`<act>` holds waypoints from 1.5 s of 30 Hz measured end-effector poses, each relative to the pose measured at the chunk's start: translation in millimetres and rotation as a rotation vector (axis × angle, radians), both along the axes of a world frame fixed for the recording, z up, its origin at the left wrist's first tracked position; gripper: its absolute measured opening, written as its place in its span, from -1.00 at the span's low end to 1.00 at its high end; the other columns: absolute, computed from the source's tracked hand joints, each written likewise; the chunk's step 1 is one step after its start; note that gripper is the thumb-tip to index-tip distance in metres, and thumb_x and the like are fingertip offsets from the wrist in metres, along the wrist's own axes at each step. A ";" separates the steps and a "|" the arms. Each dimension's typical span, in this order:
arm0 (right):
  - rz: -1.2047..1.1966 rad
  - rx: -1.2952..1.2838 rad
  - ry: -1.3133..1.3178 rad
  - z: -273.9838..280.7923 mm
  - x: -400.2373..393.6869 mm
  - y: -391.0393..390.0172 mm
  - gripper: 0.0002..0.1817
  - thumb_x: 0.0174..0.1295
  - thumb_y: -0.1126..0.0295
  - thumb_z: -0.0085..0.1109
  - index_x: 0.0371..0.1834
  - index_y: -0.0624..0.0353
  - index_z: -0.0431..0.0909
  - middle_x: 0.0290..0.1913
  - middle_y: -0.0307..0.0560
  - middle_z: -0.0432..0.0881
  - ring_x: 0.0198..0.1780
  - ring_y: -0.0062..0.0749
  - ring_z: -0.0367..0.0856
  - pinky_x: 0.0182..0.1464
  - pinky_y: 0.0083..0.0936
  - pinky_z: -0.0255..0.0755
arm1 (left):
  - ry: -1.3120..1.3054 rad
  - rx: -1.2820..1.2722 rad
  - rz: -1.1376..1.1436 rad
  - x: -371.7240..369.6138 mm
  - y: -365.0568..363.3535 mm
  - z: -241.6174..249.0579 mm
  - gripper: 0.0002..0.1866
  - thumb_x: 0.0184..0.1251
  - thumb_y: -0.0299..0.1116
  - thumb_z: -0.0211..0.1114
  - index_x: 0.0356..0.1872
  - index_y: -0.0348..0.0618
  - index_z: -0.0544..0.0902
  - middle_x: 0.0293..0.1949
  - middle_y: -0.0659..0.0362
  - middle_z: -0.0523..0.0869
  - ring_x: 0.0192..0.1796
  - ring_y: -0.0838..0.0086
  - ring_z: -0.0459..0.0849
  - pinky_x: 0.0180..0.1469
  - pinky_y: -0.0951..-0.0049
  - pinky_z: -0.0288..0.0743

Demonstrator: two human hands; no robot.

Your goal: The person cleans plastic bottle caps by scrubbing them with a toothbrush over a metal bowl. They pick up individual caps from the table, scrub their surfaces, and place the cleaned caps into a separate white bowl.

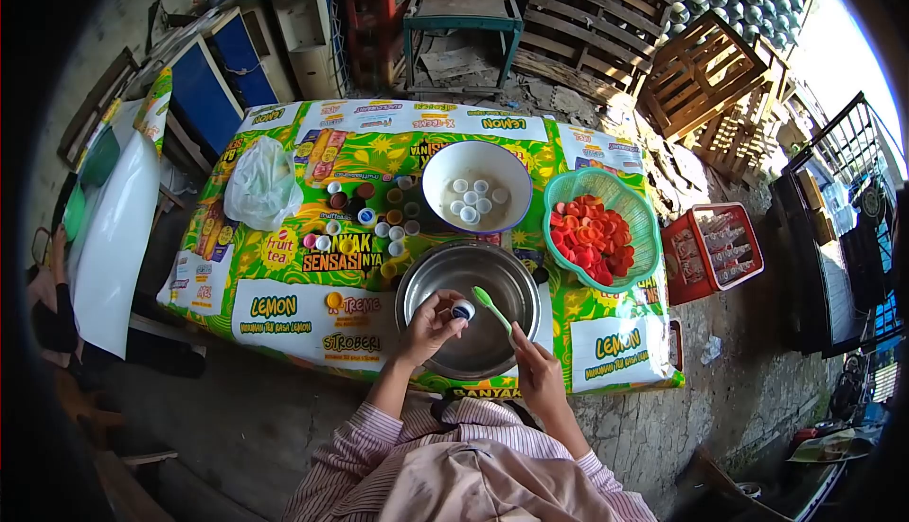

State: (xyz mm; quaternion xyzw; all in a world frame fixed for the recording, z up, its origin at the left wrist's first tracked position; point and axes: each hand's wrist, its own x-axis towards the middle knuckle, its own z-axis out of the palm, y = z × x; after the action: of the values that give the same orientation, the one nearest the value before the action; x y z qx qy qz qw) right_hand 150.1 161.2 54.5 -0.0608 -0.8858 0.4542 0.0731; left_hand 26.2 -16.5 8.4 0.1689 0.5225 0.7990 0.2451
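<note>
Over a steel basin [426,281] at the table's near edge, my left hand [431,326] pinches a small bottle cap [463,310], white-rimmed with a dark face. My right hand [537,361] grips a green and white toothbrush [492,308], its green head up and to the left, near the cap but apart from it. Behind the basin, a white enamel bowl [445,158] with a blue rim holds several whitish caps [471,198]. Loose caps of several colours [382,230] lie left of the bowls. To the right, a green basket [649,238] holds many red caps [589,238].
The table [265,271] has a bright printed cover. A white plastic bag [263,184] lies at its left. A red crate [699,262] stands beyond the right edge. Wooden pallets [597,16] and a small table [463,22] are behind. At far left, another person's arm [59,262] shows.
</note>
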 end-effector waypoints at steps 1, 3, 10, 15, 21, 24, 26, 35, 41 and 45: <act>0.001 -0.002 -0.001 2.8 -0.3 -0.4 -0.38 0.10 0.65 0.04 0.29 -0.06 0.33 -0.39 0.11 0.55 -0.43 -0.03 0.57 -0.36 -0.24 0.41 | -0.003 -0.017 0.042 0.7 1.0 6.5 -0.73 0.26 -0.49 0.23 -0.04 -0.20 0.44 -0.19 0.22 0.54 -0.28 0.67 0.54 -0.24 0.63 0.48; 0.078 0.012 0.019 9.9 2.7 -1.6 -0.36 0.08 0.67 0.03 0.29 -0.05 0.33 -0.38 0.11 0.55 -0.43 -0.03 0.56 -0.36 -0.27 0.42 | 0.049 -0.017 0.007 -2.5 -0.8 -5.5 -0.69 0.27 -0.50 0.21 0.02 -0.20 0.42 -0.11 0.22 0.52 -0.18 0.64 0.55 -0.17 0.61 0.50; 0.018 -0.055 0.107 -1.7 4.0 -3.4 -0.35 0.08 0.69 0.01 0.30 -0.02 0.32 -0.34 0.17 0.56 -0.43 -0.01 0.56 -0.35 -0.32 0.43 | -0.120 0.189 -0.002 -2.1 7.2 -4.9 -0.65 0.30 -0.50 0.18 0.10 -0.19 0.41 -0.07 0.18 0.53 0.04 0.53 0.54 0.03 0.47 0.52; -0.024 -0.066 0.055 0.2 4.0 -4.0 -0.42 0.14 0.65 0.02 0.29 -0.01 0.34 -0.30 0.19 0.58 -0.41 0.02 0.57 -0.34 -0.30 0.42 | -0.011 0.039 -0.007 -3.6 8.5 7.1 -0.42 0.32 -0.51 0.16 0.32 -0.14 0.16 -0.10 0.15 0.52 0.01 0.50 0.55 -0.05 0.51 0.54; -0.025 -0.033 0.038 3.8 -1.4 -5.0 -0.44 0.17 0.63 0.01 0.28 -0.03 0.35 -0.32 0.17 0.59 -0.42 -0.02 0.59 -0.37 -0.32 0.43 | 0.066 0.020 0.022 -5.9 5.8 4.2 -0.33 0.29 -0.51 0.19 0.36 -0.12 0.06 -0.10 0.20 0.45 -0.03 0.58 0.49 0.02 0.56 0.42; 0.011 -0.077 0.069 2.3 -2.2 -3.3 -0.43 0.17 0.64 0.01 0.28 -0.03 0.35 -0.32 0.17 0.59 -0.43 -0.03 0.59 -0.38 -0.34 0.42 | 0.074 0.007 0.011 -7.7 2.9 8.1 -0.33 0.28 -0.52 0.19 0.36 -0.11 0.07 -0.09 0.20 0.44 0.01 0.59 0.47 0.07 0.54 0.39; -0.016 -0.098 0.103 -5.6 -4.8 -3.6 -0.42 0.15 0.65 0.02 0.28 -0.03 0.35 -0.32 0.18 0.59 -0.44 -0.04 0.58 -0.38 -0.36 0.42 | 0.058 0.005 -0.005 -9.0 2.5 6.4 -0.33 0.28 -0.53 0.18 0.36 -0.11 0.07 -0.10 0.20 0.44 0.03 0.58 0.46 0.09 0.53 0.39; -0.016 0.077 -0.022 -2.2 -6.1 6.2 -0.40 0.15 0.61 0.04 0.30 -0.07 0.33 -0.40 0.11 0.57 -0.47 -0.01 0.56 -0.42 -0.25 0.39 | 0.161 -0.092 -0.057 -12.3 7.6 2.2 -0.34 0.28 -0.59 0.13 0.32 -0.15 -0.01 -0.16 0.14 0.47 -0.13 0.58 0.55 -0.07 0.62 0.43; -0.059 0.055 -0.004 -1.9 -4.4 4.4 -0.41 0.15 0.59 0.05 0.29 -0.12 0.34 -0.43 0.08 0.55 -0.49 -0.01 0.54 -0.44 -0.24 0.38 | 0.230 -0.188 -0.041 -14.4 11.1 -6.8 -0.40 0.25 -0.53 0.21 0.23 -0.13 0.09 -0.22 0.21 0.51 -0.20 0.64 0.50 -0.13 0.63 0.38; 0.022 0.035 0.051 0.2 -1.8 5.1 -0.42 0.16 0.58 0.04 0.28 -0.11 0.35 -0.44 0.12 0.54 -0.50 -0.01 0.54 -0.46 -0.27 0.36 | 0.249 -0.222 0.010 -12.9 9.1 -5.4 -0.59 0.27 -0.48 0.23 0.10 -0.16 0.32 -0.23 0.25 0.56 -0.20 0.67 0.53 -0.15 0.63 0.42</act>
State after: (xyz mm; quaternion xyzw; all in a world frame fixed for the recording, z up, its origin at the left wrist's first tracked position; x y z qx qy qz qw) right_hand 148.3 166.2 54.8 -0.0380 -0.8920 0.4410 0.0917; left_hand 13.2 -7.4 3.0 0.2361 0.6349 0.7102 0.1917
